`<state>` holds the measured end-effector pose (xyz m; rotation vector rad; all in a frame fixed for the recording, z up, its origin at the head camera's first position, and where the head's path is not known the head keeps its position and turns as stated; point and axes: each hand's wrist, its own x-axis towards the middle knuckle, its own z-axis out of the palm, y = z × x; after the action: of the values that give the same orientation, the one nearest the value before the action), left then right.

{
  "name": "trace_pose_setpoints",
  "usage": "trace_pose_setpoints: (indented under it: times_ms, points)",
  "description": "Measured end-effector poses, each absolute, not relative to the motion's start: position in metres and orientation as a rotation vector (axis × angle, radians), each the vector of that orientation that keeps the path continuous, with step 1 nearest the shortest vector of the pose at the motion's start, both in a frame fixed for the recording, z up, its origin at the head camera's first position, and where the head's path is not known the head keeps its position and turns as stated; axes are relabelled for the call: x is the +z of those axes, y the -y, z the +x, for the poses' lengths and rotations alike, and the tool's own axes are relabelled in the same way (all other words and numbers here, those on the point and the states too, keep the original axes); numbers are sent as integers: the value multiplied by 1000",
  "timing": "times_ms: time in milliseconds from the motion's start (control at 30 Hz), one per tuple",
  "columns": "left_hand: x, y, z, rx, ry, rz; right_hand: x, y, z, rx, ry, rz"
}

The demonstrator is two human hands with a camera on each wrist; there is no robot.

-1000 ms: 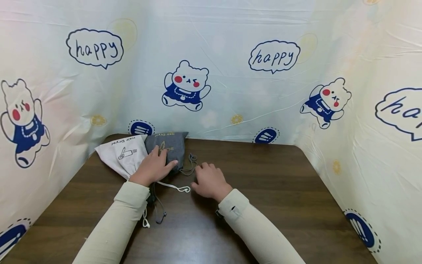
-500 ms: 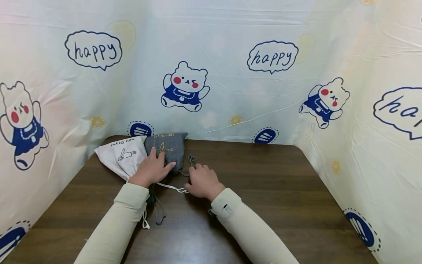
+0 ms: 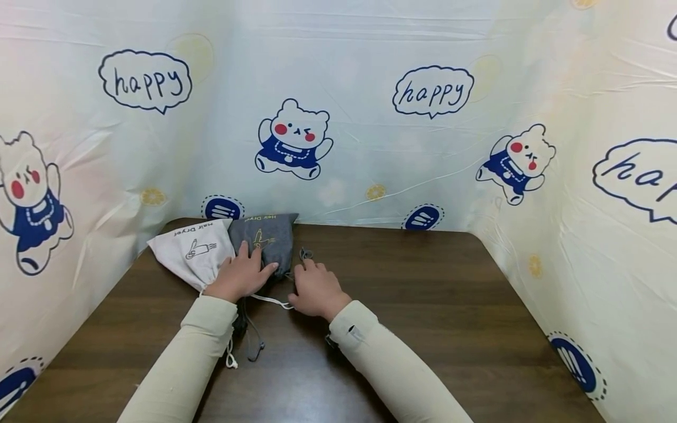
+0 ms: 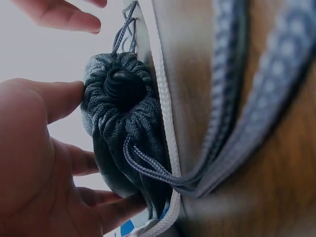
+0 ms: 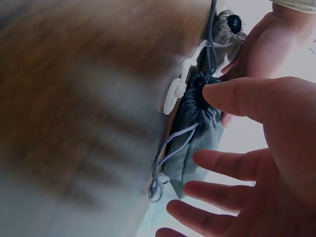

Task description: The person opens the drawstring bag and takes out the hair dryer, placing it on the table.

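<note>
A grey drawstring bag (image 3: 275, 239) printed "Hair Dryer" lies at the back left of the table. My left hand (image 3: 238, 277) rests on it with fingers spread. In the left wrist view, a ribbed black piece (image 4: 121, 88) shows inside its gathered mouth. My right hand (image 3: 319, 289) is just right of the bag, near the grey cord (image 3: 305, 254). Its fingers are extended and hold nothing in the right wrist view, the thumb overlapping the bag's mouth. Beside the grey bag lies a white drawstring bag (image 3: 186, 249), its lower end hidden by my left hand and wrist.
A white cord (image 3: 271, 301) runs from under my left wrist toward the right hand. Another grey cord (image 3: 257, 349) and a knotted white cord end (image 3: 231, 359) lie beside the left forearm. Printed curtain (image 3: 349, 147) encloses the brown table (image 3: 423, 294) at the back and sides.
My right hand has moved left, closer to the grey bag and over part of its cord. The left hand stays on the grey bag.
</note>
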<state>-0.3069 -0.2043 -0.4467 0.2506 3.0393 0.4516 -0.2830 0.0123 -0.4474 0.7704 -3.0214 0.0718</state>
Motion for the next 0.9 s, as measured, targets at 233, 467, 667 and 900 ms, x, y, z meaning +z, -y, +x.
trace_pose_setpoints:
  times_ms: [233, 467, 667, 900]
  points:
    - [-448, 206, -309, 449, -3009, 248, -446, -3, -285, 66, 3026, 782]
    - [-449, 206, -310, 434, -3008, 262, -446, 5, -285, 73, 3045, 803]
    - [-449, 206, -310, 422, -2987, 278, -448, 12, -286, 87, 3074, 770]
    - [-444, 207, -307, 426, -2962, 296, -452, 19, -289, 124, 3043, 751]
